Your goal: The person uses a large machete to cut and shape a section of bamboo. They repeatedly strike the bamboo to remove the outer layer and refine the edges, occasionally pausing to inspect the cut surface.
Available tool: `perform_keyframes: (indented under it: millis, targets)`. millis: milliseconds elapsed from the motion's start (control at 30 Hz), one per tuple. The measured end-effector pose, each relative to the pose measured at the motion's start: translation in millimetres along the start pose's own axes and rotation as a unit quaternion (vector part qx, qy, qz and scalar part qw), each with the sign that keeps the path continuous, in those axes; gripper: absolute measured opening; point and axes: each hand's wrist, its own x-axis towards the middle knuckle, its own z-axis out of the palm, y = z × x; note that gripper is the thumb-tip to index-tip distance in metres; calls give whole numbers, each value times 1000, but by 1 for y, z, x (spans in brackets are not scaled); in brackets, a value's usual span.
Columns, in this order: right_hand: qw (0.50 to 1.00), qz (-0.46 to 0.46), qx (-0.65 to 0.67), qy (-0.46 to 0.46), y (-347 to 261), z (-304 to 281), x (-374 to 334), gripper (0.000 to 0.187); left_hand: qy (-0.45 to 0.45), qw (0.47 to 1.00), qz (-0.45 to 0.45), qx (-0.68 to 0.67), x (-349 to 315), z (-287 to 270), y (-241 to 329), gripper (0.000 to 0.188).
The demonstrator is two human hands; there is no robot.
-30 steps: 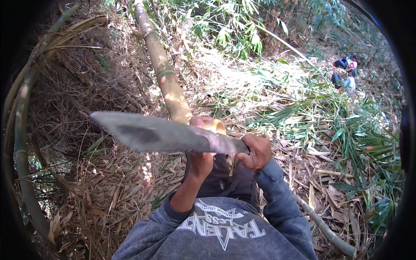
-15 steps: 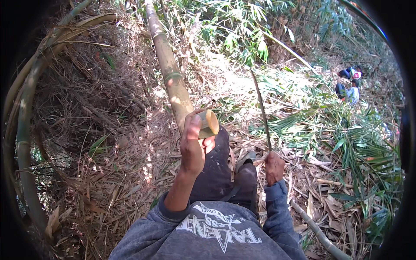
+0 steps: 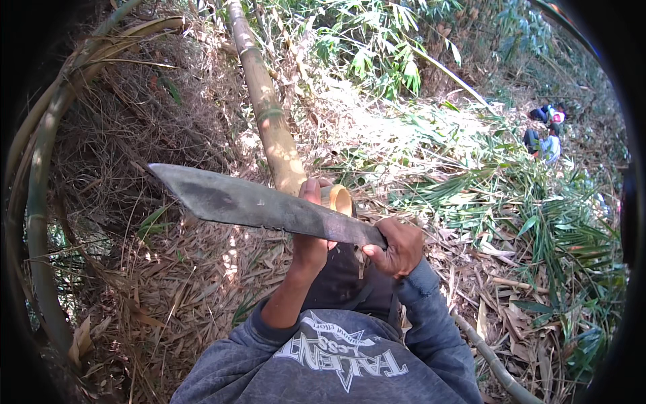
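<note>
My right hand (image 3: 402, 248) is closed round the grip of a machete (image 3: 232, 200), whose long dark blade points left across my body. The blade has small nicks along its near edge and a pale tip. Behind it, my left hand (image 3: 311, 250) is wrapped round a bamboo piece (image 3: 334, 199) with a pale, hollow cut end facing right. The blade crosses in front of the left hand and hides part of the fingers and bamboo; whether it touches them I cannot tell. A thick bamboo pole (image 3: 272, 128) runs away from the left hand; any join with the held piece is hidden.
Dry leaves (image 3: 202, 283) cover the ground. Curved bamboo stems (image 3: 42, 175) stand at the left, and a thinner stem (image 3: 494, 363) lies at the lower right. Cut green leaves (image 3: 464, 182) spread rightward. People (image 3: 548, 141) are low down at the far right.
My right hand has risen and moved inward, swinging the machete from pointing away on the right to lying leftward across the left hand. My left hand and the bamboo have shifted slightly right and nearer.
</note>
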Motion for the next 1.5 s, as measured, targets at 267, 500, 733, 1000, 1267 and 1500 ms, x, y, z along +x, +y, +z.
perform_keyframes:
  millis: [267,500,733,1000,1267,1500]
  targets:
    - [1000,-13,-25,-6,3,-4,0,56,33,920,251,300,-8,10,17,30]
    - [999,-19,-24,25,22,18,-8,55,74,907,254,326,-7,4,13,28]
    - [888,453,-75,2,163,43,-148,53,161,976,134,67,9,22,110,32]
    - [930,354,75,57,63,14,-83,57,65,990,-69,-104,7,16,44,37]
    - [990,98,78,64,16,7,-26,54,41,968,-107,-223,1,10,30,34]
    - [999,-11,-5,38,8,3,-4,55,20,997,53,45,-6,2,-12,53]
